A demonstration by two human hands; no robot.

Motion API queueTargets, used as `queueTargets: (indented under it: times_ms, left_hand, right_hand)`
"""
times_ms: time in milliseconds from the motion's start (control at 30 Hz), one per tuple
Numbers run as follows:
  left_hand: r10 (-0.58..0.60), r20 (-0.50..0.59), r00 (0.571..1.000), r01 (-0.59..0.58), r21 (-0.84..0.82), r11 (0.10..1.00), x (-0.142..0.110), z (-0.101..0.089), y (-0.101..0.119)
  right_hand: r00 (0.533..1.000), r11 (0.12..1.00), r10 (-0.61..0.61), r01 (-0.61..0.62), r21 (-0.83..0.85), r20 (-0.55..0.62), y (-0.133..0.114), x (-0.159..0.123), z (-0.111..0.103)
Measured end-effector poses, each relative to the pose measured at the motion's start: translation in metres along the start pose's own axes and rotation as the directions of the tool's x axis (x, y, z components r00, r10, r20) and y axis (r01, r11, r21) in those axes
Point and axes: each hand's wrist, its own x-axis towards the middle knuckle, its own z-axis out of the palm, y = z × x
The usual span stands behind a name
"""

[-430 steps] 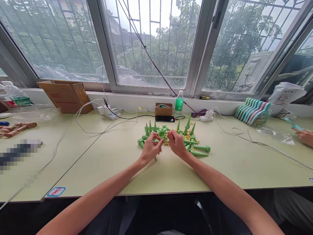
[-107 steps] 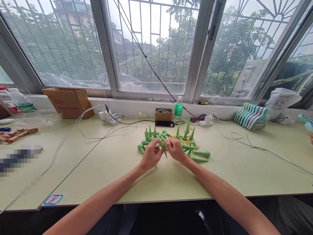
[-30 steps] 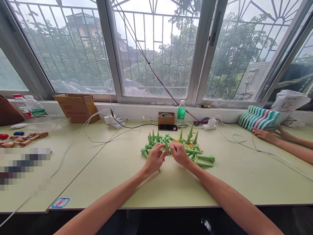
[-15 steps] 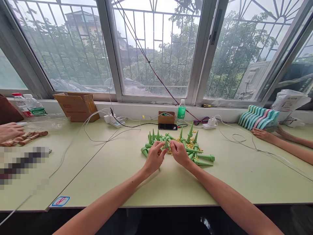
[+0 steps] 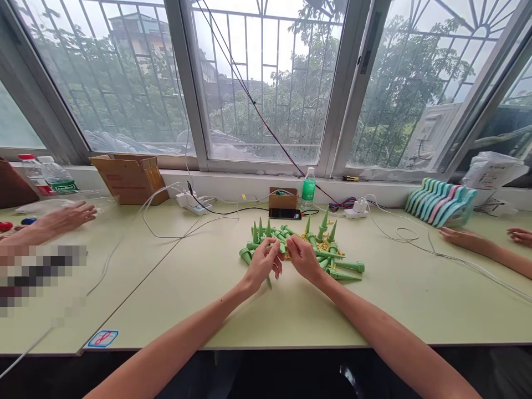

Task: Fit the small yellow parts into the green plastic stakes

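Note:
My left hand point(image 5: 263, 261) is closed in a pinch on a green plastic spike point(image 5: 282, 249), its lower fingers hanging loosely. Close beside it, my right hand point(image 5: 302, 258) has its thumb and fingertips pressed together; what they hold, if anything, is too small to make out. Around both hands lies a pile of green plastic spikes with ridged caps, some standing point up like the tall spike point(image 5: 323, 226), others on their sides like the capped spike point(image 5: 349, 267). Small yellow pieces point(image 5: 322, 245) are scattered among them. A thin green tip point(image 5: 269, 282) shows below my left hand.
Behind the pile are a phone point(image 5: 284, 214), a small cardboard box point(image 5: 283, 198) and a green-labelled bottle point(image 5: 308, 188). White cables point(image 5: 405, 235) cross the table. Other people's hands are at left point(image 5: 68, 218) and right point(image 5: 459, 237), the latter near teal hangers point(image 5: 440, 202).
The green spike between my hands has tipped from upright, and my left fingers have loosened and dropped slightly. The left co-worker's hand has moved right; wooden pieces there are out of view.

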Motion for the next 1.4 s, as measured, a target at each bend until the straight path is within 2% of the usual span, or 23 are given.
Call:
queueTargets:
  times_ms: [233,533,800,1100,1233,1400]
  left_hand:
    - [-0.025,-0.021,0.999,0.024,-0.037,0.999,0.001,-0.001,0.000]
    - [0.046,-0.044,0.998,-0.045,0.028,0.999,0.001,-0.003,-0.005]
    - [0.135,-0.032,0.990,-0.127,0.168,0.978,0.001,-0.005,-0.011]
    - [0.205,-0.030,0.978,-0.183,0.333,0.925,-0.004,-0.002,-0.008]
    - [0.256,-0.043,0.966,-0.215,0.419,0.882,-0.004,-0.001,-0.007]
    - [0.360,0.005,0.933,-0.315,0.496,0.809,-0.004,-0.002,-0.008]
  right_hand:
    - [1.000,1.000,0.014,-0.014,0.008,0.028,0.004,0.001,0.001]
    - [1.000,1.000,-0.016,0.016,-0.019,0.023,0.008,0.001,0.001]
    - [1.000,0.999,-0.012,0.012,-0.039,0.018,0.009,0.002,0.001]
    - [1.000,0.996,-0.027,0.027,-0.084,0.004,0.005,0.004,0.000]
    - [0.999,0.995,-0.033,0.032,-0.092,-0.012,0.005,0.004,0.000]
    - [0.999,0.997,-0.030,0.029,-0.075,-0.011,0.005,0.004,0.000]
